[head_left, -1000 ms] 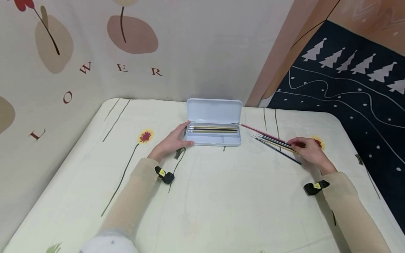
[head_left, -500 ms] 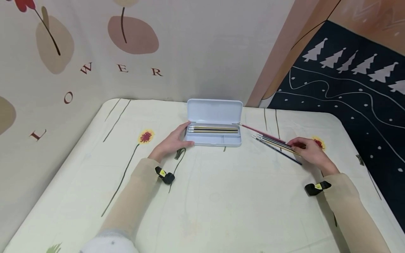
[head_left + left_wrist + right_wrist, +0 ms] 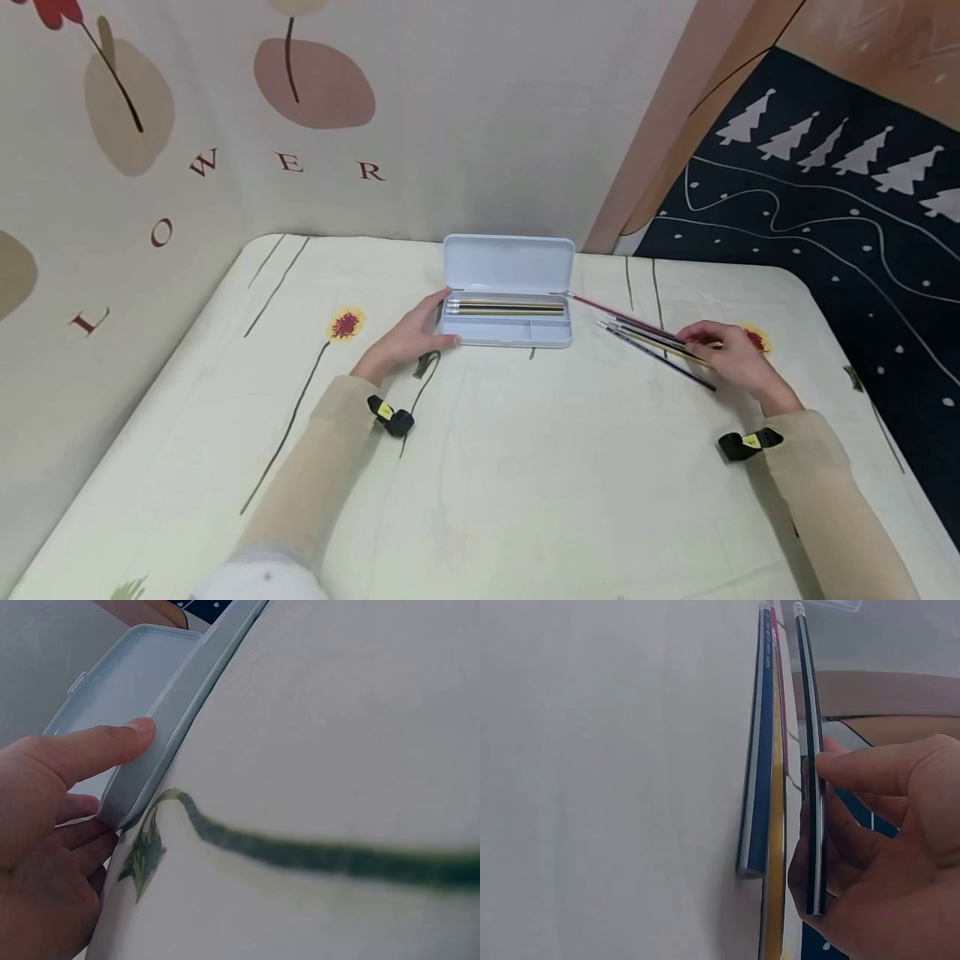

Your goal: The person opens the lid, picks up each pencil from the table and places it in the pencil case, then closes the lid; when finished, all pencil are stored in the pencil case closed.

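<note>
A pale blue pencil case [image 3: 492,340] stands with its lid [image 3: 508,263] raised at the back of the table. Several striped pencils [image 3: 506,308] lie side by side in its long rear compartment. My left hand [image 3: 405,337] grips the case's left end, thumb on the front wall [image 3: 161,746] and fingers round the corner. Out to the right, my right hand [image 3: 738,360] pinches a black-and-white striped pencil [image 3: 813,787] between thumb and fingers. Beside it lie a blue-and-silver pencil [image 3: 759,772], a yellow pencil [image 3: 775,855] and a red pencil [image 3: 622,315], whose far end points at the case.
A pale tablecloth [image 3: 525,467] with printed flowers covers the table. Behind it rises a light printed curtain [image 3: 480,125]. Dark fabric with white trees [image 3: 840,225] hangs beyond the right edge. The case has two smaller front compartments [image 3: 550,332].
My right hand has risen slightly, with the striped pencil separating from the others. The left hand and the case have stayed in place.
</note>
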A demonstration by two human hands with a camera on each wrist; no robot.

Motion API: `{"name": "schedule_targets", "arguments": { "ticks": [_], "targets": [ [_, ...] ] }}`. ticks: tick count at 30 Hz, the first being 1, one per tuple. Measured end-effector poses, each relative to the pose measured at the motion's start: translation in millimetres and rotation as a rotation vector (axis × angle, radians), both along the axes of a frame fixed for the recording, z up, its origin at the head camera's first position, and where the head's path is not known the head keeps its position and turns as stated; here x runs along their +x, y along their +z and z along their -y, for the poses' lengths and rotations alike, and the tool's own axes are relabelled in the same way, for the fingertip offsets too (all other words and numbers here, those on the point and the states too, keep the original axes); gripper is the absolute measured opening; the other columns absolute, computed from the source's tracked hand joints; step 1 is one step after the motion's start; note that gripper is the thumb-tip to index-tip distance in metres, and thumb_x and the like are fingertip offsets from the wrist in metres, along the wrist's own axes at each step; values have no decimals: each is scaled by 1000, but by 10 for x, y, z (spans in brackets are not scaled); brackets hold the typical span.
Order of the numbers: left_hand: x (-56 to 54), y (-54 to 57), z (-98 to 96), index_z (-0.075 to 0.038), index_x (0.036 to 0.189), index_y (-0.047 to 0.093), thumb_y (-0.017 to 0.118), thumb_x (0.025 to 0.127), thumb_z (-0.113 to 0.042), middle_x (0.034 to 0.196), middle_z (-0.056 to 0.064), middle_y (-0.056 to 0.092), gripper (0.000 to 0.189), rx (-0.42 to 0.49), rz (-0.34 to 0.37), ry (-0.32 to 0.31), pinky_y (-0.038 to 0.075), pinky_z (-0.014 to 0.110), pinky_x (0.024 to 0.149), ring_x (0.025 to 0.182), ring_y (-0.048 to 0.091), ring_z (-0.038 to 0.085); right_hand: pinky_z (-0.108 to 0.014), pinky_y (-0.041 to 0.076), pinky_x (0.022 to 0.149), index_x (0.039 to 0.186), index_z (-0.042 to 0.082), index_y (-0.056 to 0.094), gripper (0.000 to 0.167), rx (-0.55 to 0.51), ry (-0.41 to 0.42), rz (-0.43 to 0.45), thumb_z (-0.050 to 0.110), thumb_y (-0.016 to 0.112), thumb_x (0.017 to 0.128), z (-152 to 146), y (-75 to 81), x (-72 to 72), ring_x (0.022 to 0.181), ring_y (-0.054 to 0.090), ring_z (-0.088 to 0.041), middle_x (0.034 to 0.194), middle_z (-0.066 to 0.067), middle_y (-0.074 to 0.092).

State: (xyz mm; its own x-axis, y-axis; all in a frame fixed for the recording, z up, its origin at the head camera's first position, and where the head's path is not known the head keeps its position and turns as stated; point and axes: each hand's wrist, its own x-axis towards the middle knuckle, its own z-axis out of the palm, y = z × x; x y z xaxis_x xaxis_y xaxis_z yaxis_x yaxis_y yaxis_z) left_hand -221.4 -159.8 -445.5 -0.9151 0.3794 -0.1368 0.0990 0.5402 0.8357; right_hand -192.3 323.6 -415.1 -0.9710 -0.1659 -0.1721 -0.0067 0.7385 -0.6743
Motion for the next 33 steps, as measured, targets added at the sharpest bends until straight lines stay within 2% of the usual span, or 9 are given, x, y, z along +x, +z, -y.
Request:
{"name": "schedule_targets", "arguments": {
  "ticks": [8, 17, 25, 33],
  "targets": [
    [16, 6, 0, -10, 155, 16, 72, 87, -23, 159, 13, 16, 89, -2, 2, 4, 12, 49, 116, 145, 11, 30, -25, 43, 72, 115, -5, 63, 22, -48, 61, -43, 5, 56, 96, 106, -8, 1, 92, 52, -25, 112, -21, 60],
    [12, -12, 6, -10, 155, 16, 72, 87, -23, 159, 13, 16, 89, -2, 1, 6, 12, 49, 116, 145, 11, 30, -21, 47, 69, 113, -4, 64, 20, -85, 114, -57, 3, 56, 95, 281, -18, -69, 91, 54, -25, 111, -20, 61],
    [11, -8, 6, -11, 155, 15, 72, 87, -23, 159, 12, 16, 90, -8, 4, 7, 12, 48, 116, 145, 10, 29, -18, 43, 73, 110, -5, 65, 18, -125, 151, -74, -4, 56, 94, 487, -39, -119, 90, 50, -27, 109, -20, 62],
    [6, -1, 3, -12, 156, 15, 73, 87, -25, 159, 12, 15, 90, -13, 10, 13, 12, 48, 116, 145, 10, 28, -20, 45, 75, 109, -6, 65, 19, -164, 189, -106, -4, 57, 93, 732, -8, -166, 91, 54, -26, 106, -20, 64]
  ]
}}
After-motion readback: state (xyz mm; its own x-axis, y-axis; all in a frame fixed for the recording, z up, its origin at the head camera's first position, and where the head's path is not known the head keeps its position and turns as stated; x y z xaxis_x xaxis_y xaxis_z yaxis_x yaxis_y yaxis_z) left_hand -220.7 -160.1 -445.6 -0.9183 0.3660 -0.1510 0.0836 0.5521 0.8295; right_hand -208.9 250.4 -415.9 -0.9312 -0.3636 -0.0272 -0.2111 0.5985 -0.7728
